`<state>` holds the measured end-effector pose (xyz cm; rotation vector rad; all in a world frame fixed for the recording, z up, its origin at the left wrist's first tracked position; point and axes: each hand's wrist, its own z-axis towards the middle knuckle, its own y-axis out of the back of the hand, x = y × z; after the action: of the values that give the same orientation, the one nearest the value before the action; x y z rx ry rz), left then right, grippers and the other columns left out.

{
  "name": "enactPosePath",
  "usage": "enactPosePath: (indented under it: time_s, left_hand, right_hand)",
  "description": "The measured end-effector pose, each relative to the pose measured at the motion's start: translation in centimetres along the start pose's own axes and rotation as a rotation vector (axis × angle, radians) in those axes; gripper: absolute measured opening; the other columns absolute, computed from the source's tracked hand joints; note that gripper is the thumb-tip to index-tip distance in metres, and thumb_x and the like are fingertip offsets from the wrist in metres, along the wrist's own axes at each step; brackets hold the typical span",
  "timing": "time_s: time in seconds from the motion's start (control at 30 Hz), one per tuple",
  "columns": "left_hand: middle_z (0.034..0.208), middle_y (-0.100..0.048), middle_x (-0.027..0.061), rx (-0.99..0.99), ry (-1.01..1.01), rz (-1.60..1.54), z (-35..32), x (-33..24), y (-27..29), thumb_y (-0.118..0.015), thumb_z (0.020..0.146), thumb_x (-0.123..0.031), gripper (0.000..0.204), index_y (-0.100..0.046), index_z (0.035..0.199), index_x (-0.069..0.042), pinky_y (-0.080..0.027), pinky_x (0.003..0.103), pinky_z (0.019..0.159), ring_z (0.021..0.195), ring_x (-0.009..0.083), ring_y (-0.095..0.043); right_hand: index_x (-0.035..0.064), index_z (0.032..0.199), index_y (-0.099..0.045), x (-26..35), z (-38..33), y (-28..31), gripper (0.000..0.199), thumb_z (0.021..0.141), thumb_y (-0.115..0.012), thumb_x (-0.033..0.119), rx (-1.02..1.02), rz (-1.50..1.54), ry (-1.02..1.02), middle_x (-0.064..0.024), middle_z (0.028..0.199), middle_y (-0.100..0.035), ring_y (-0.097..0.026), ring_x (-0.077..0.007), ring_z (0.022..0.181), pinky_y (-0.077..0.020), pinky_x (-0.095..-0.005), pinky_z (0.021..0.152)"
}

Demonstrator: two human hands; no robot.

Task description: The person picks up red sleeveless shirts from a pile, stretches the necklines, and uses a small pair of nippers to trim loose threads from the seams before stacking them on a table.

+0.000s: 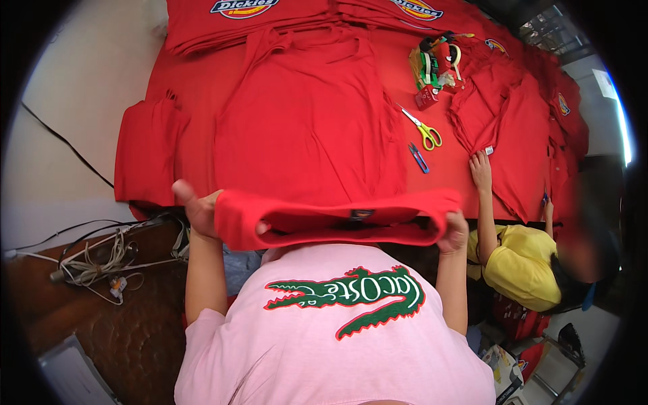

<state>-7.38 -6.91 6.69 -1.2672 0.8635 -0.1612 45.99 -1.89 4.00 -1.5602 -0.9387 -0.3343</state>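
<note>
A red shirt [304, 128] lies stretched across the table, its near edge lifted toward me as a wide open band [331, 236]. A small dark label shows inside that opening. My left hand [204, 214] holds the band's left end, fingertips inside the opening and thumb sticking out away from the cloth. At the other end, my right hand [453, 233] has its fingers closed around the band's edge. Yellow-handled scissors [428, 133] and blue thread snips [418, 158] lie on the table to the right of the shirt.
A folded red garment [148, 152] lies at the left, with stacked red shirts [250, 27] along the back. Tape rolls and a small red box [426, 97] stand far right. A co-worker in yellow [520, 263] handles another red shirt [503, 115]. Cables [111, 253] tangle at lower left.
</note>
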Motion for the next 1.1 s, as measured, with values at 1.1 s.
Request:
enactPosePath:
  time_s: [1.1]
  left_hand:
    - [0.132,-0.059,0.0410,-0.019,-0.146,0.122,4.4,-2.9,2.5,-0.027,0.072,-0.104,0.141,-0.050,0.141,0.017,-0.035,0.065,0.114,0.128,0.0537,-0.057]
  right_hand:
    - [-0.0191,0.129,-0.059,5.7,6.5,-5.6,0.059,0.096,-0.063,0.030,0.198,-0.029,-0.366,-0.0399,0.131,-0.061,-0.067,-0.0492,0.115,-0.0495,-0.0546,0.107]
